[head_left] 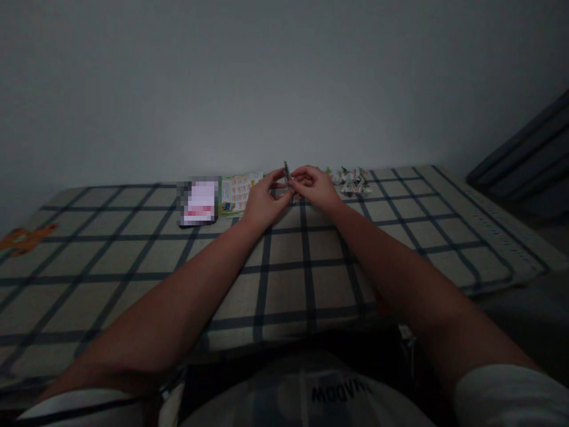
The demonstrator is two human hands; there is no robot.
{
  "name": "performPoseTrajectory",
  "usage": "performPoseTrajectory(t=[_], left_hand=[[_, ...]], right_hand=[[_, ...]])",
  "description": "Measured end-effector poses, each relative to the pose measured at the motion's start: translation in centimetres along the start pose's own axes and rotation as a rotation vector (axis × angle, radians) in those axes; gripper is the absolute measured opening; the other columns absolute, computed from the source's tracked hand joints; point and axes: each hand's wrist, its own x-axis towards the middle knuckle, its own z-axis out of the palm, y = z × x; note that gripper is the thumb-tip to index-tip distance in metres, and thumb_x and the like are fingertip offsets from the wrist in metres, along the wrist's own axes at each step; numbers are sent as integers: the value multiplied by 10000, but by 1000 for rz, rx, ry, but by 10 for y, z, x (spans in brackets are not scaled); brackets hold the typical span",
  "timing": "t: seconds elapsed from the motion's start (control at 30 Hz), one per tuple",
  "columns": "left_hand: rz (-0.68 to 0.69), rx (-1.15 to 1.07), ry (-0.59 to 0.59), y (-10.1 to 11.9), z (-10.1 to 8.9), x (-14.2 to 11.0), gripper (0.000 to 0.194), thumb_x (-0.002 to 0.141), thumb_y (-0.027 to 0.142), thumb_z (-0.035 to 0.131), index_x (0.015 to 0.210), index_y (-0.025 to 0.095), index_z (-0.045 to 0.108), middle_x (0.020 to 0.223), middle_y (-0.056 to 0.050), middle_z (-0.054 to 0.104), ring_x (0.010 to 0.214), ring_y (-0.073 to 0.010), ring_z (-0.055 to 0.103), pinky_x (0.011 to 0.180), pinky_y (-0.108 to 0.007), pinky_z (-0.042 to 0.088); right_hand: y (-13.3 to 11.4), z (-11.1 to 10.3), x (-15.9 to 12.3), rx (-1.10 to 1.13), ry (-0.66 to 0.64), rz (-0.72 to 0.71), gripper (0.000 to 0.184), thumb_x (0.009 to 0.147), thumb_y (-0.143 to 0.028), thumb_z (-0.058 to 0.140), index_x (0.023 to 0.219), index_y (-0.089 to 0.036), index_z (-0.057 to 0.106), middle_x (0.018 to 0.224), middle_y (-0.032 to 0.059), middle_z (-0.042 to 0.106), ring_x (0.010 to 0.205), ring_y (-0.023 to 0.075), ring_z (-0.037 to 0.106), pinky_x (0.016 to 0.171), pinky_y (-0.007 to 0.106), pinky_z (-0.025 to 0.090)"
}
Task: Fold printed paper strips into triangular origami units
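Observation:
My left hand (265, 198) and my right hand (315, 185) meet over the far part of the table. Between their fingertips stands a small folded piece of printed paper (287, 171), seen almost edge-on. Both hands are closed on it, with thumbs and fingers pinching from either side. Just left of my left hand lies a printed sheet (235, 191) with rows of small pictures, partly covered by the hand. To the right of my right hand sit several folded paper pieces (354, 181), pointed and white with coloured print.
A phone (200, 201) with a lit, blurred screen lies left of the sheet. An orange item (27, 238) rests at the table's left edge. The checked tablecloth (284, 290) covers the table, which meets a plain wall (284, 83). Dark striped fabric (528, 148) hangs at the right.

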Motion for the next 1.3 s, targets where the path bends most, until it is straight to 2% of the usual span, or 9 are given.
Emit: performPoseTrajectory(t=[0.1, 0.3, 0.53, 0.77, 0.97, 1.03, 1.13, 1.2, 1.3], left_hand=[[-23, -87, -11, -4, 1, 0, 684, 812, 322, 802, 1446, 249, 555, 1367, -155, 697, 1075, -256, 755, 757, -316, 629], [-58, -142, -10, -13, 2, 4, 675, 838, 297, 767, 1459, 271, 506, 1403, -153, 648, 1015, -228, 758, 773, -329, 634], [-85, -134, 69, -13, 1, 6, 589, 812, 174, 664, 1392, 250, 589, 1342, -117, 671, 928, -188, 734, 857, -345, 607], [-159, -206, 135, -14, 1, 7, 535, 802, 152, 566, 1323, 253, 631, 1334, -93, 705, 1002, -202, 723, 866, -353, 601], [-262, -383, 130, -10, -2, 8, 511, 794, 199, 595, 1297, 270, 649, 1397, -87, 690, 1172, -253, 699, 919, -396, 614], [-308, -472, 114, -6, -3, 9, 471, 819, 243, 604, 1287, 258, 655, 1402, -100, 688, 1174, -259, 705, 894, -391, 623], [-389, -538, 122, -4, -3, 11, 401, 880, 385, 643, 1249, 231, 671, 1296, -119, 732, 1130, -258, 724, 834, -366, 629], [-429, -535, 113, -5, -2, 12, 442, 873, 463, 707, 1236, 214, 673, 1211, -126, 758, 1085, -254, 738, 812, -355, 628], [-441, -551, 78, -8, -2, 13, 529, 822, 441, 803, 1273, 207, 656, 1189, -136, 773, 1064, -253, 752, 836, -362, 627]], right_hand=[[-3, -1, -1, -8, -34, -11, 271, 811, -369, 774, 1002, -232, 639, 817, -4, 661, 693, 145, 642, 639, 285, 567], [-9, -2, -2, -45, -47, -38, 251, 813, -332, 759, 1005, -216, 644, 808, -4, 655, 685, 142, 627, 640, 281, 546], [-14, -2, -4, -125, -22, -11, 245, 846, -320, 725, 1068, -228, 681, 825, 1, 658, 703, 142, 611, 658, 271, 522], [-12, -2, -6, -129, -88, -8, 281, 841, -229, 658, 1121, -239, 673, 854, 2, 678, 723, 139, 625, 666, 256, 519], [-19, -4, -6, -205, -102, -64, 290, 797, -166, 626, 1073, -201, 710, 916, 27, 703, 749, 146, 622, 713, 281, 508], [-22, -5, -6, -249, -99, -105, 246, 806, -177, 625, 1030, -187, 727, 933, 43, 718, 782, 158, 627, 757, 298, 510], [-25, -6, -6, -307, -104, -137, 206, 802, -180, 628, 975, -182, 739, 927, 51, 732, 800, 167, 622, 802, 313, 509], [-26, -6, -6, -337, -113, -149, 195, 793, -173, 626, 949, -185, 742, 902, 45, 733, 786, 167, 610, 809, 315, 506], [-27, -6, -7, -363, -121, -182, 191, 796, -169, 614, 931, -190, 748, 910, 51, 739, 788, 172, 611, 814, 322, 506]])
